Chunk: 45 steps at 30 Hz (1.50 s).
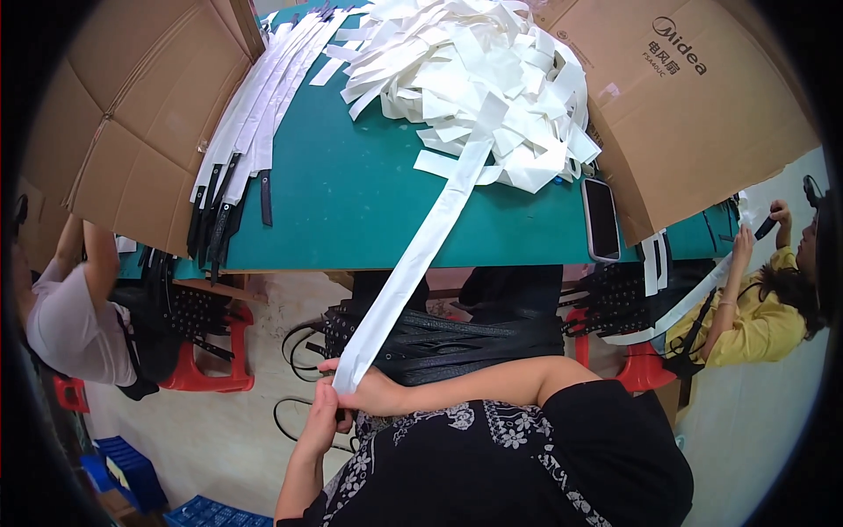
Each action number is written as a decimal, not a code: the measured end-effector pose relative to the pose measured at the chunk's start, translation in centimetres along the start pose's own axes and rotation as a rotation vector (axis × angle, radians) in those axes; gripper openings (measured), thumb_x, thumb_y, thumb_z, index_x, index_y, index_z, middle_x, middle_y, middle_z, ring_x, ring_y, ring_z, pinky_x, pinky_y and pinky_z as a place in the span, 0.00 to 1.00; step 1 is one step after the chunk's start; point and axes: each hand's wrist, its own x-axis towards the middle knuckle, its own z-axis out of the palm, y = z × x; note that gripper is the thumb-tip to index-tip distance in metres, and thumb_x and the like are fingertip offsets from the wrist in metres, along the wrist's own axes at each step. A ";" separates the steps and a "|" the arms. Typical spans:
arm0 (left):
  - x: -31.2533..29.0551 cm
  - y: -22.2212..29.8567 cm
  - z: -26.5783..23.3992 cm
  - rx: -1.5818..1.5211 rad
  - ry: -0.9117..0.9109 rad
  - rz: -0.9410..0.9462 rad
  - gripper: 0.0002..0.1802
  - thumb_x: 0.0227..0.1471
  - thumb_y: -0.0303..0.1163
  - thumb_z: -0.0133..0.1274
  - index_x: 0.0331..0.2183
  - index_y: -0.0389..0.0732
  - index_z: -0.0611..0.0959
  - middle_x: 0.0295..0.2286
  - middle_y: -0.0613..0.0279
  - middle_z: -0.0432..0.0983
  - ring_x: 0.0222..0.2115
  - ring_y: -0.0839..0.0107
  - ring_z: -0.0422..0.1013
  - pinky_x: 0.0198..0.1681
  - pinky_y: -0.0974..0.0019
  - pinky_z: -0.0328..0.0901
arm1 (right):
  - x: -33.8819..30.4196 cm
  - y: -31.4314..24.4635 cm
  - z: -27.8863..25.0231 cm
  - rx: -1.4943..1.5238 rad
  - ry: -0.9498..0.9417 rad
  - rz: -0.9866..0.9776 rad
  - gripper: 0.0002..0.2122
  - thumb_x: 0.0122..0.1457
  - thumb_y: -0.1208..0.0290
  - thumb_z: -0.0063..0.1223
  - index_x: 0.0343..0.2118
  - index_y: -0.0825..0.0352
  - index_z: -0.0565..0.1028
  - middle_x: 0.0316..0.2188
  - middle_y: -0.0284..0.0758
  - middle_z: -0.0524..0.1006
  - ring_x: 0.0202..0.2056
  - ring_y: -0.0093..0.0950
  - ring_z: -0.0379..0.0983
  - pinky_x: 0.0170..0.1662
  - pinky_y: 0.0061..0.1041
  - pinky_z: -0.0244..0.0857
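Observation:
A long flat white sleeve [417,250] slants from the pile on the table down to my hands. Its lower end lies between my left hand [322,417], whose thumb presses at the edge, and my right hand [376,393], which is closed around it from the right. A small dark piece [341,415] shows by my left fingers; what it belongs to is hidden. Black belts with eyelets [439,342] lie in a bundle across my lap, just beyond my right forearm. The heap of white sleeves [492,70] covers the far middle of the green table [351,211].
Sleeved belts with black ends [255,123] lie at the table's left. A phone [601,220] rests near its right edge. Cardboard panels [158,114] stand on both sides. Co-workers sit left [79,316] and right [755,307]. Blue crates [127,474] are on the floor at lower left.

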 end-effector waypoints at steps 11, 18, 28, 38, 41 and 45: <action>-1.6 -3.6 -7.5 0.291 0.002 -0.153 0.10 0.55 0.32 0.40 0.26 0.36 0.71 0.18 0.61 0.71 0.15 0.78 0.64 0.19 0.77 0.59 | 4.7 -16.5 -18.4 0.560 0.241 -0.387 0.12 0.53 0.65 0.49 0.35 0.68 0.67 0.28 0.36 0.70 0.31 0.27 0.68 0.36 0.28 0.65; 3.0 6.2 1.5 0.303 -0.234 -0.048 0.10 0.55 0.29 0.38 0.31 0.32 0.70 0.22 0.56 0.73 0.19 0.73 0.70 0.24 0.72 0.66 | 10.4 -38.5 -35.3 -0.019 0.718 -0.647 0.13 0.56 0.71 0.44 0.44 0.65 0.61 0.35 0.42 0.71 0.31 0.34 0.71 0.32 0.35 0.69; 23.4 20.3 17.4 0.266 -0.371 0.029 0.12 0.56 0.37 0.37 0.32 0.38 0.67 0.19 0.57 0.72 0.12 0.72 0.68 0.14 0.76 0.62 | 7.6 -46.8 -44.9 -0.878 1.271 -0.547 0.19 0.50 0.55 0.51 0.34 0.69 0.68 0.23 0.34 0.72 0.22 0.22 0.68 0.24 0.20 0.63; 28.7 17.5 18.5 0.216 -0.408 -0.083 0.14 0.56 0.41 0.37 0.35 0.39 0.68 0.19 0.57 0.72 0.13 0.71 0.69 0.15 0.74 0.63 | 3.4 -18.9 -25.1 -0.311 0.718 -0.031 0.12 0.55 0.62 0.46 0.26 0.67 0.73 0.15 0.27 0.68 0.13 0.15 0.59 0.15 0.13 0.52; 26.1 17.4 17.4 0.268 -0.334 -0.098 0.16 0.56 0.41 0.37 0.36 0.38 0.68 0.22 0.58 0.73 0.18 0.71 0.71 0.20 0.73 0.65 | 4.7 -17.0 -25.7 -0.260 0.835 -0.211 0.13 0.53 0.62 0.49 0.22 0.68 0.73 0.13 0.26 0.67 0.13 0.14 0.58 0.16 0.15 0.50; 22.3 13.8 11.9 0.267 -0.344 -0.135 0.14 0.56 0.38 0.37 0.33 0.37 0.70 0.24 0.59 0.73 0.20 0.73 0.71 0.24 0.73 0.65 | 4.5 -15.7 -26.7 -0.401 0.907 -0.212 0.17 0.54 0.59 0.49 0.18 0.68 0.72 0.10 0.25 0.65 0.14 0.14 0.57 0.17 0.16 0.51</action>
